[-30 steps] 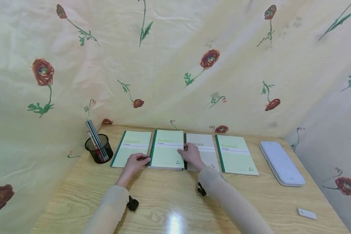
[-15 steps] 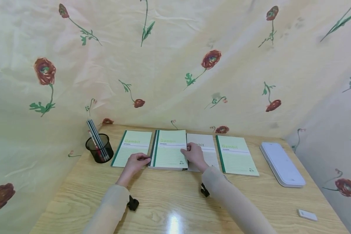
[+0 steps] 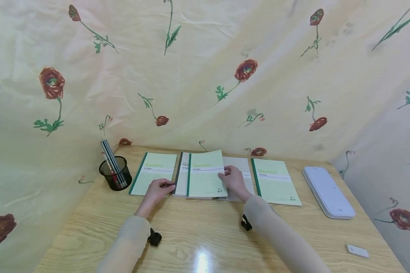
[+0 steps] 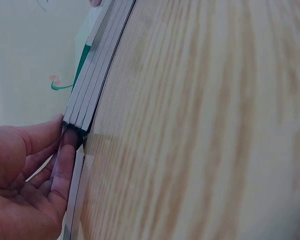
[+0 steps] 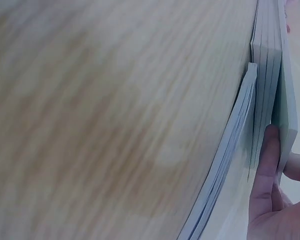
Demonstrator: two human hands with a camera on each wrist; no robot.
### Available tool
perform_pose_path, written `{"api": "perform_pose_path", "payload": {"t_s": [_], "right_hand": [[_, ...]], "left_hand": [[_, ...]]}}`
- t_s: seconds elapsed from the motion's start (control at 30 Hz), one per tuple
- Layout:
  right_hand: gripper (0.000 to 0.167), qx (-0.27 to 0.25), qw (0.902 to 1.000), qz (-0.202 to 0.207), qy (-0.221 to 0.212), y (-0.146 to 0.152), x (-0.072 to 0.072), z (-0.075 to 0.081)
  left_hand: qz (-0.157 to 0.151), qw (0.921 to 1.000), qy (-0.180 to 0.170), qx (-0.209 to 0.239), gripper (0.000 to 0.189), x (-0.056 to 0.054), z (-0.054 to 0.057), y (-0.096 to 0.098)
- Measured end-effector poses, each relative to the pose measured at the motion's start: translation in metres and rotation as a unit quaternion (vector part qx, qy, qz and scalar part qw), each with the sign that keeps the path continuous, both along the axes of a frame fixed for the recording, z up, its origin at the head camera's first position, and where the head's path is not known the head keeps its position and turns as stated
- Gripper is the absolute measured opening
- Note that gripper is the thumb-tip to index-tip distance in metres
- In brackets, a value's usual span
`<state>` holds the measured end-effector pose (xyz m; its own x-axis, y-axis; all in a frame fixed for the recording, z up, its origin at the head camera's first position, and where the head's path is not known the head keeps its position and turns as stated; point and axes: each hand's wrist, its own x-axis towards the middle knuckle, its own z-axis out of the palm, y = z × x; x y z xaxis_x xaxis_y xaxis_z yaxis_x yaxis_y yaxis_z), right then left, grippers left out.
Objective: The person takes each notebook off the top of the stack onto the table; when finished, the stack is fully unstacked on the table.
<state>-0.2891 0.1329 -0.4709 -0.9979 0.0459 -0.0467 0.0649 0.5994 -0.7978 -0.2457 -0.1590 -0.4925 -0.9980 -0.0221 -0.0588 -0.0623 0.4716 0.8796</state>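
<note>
My right hand (image 3: pixel 235 184) pinches the right edge of a pale green notebook (image 3: pixel 206 174) with a dark green spine. In the right wrist view, its thumb is on the cover and a finger underneath; that side is raised off the stack of notebooks (image 5: pixel 267 65). The held notebook lies askew, shifted right over the stack's top white notebook (image 3: pixel 180 184) and partly covering another white notebook (image 3: pixel 245 170). My left hand (image 3: pixel 160 188) holds the stack's spine edge between thumb and fingers, seen close up in the left wrist view.
Green notebooks lie at the left (image 3: pixel 153 174) and right (image 3: pixel 276 182) of the row. A black mesh pen cup (image 3: pixel 116 178) with pencils stands at far left. A white flat case (image 3: pixel 328 191) and a small white block (image 3: pixel 357 251) lie at right. A flowered cloth (image 3: pixel 191 76) hangs behind.
The right hand has drawn the green notebook rightward off the stack and lifted its right side, exposing the white notebook beneath it. The left hand has stayed at the stack's spine edge.
</note>
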Motion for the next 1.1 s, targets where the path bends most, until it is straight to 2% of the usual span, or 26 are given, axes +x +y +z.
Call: {"api": "perform_pose_path", "payload": {"t_s": [0.27,0.43,0.63,1.1], "right_hand": [[0.041,-0.051,0.9982,-0.014,-0.029,0.014,0.000,-0.001],[0.041,-0.093,0.9940,-0.027,-0.051,0.023,0.003,0.003],[0.043,-0.103,0.9914,-0.037,-0.071,0.036,0.009,0.012],[0.053,-0.100,0.9915,-0.044,-0.070,0.086,0.028,0.014]], "left_hand": [[-0.004,0.9999,0.010,0.005,0.016,0.000,0.000,0.000],[0.003,0.9999,0.003,0.014,0.016,-0.001,-0.002,0.000],[0.005,0.9998,0.003,0.019,0.015,-0.002,-0.003,-0.001],[0.005,0.9998,0.004,0.019,0.016,-0.002,-0.005,-0.001]]}}
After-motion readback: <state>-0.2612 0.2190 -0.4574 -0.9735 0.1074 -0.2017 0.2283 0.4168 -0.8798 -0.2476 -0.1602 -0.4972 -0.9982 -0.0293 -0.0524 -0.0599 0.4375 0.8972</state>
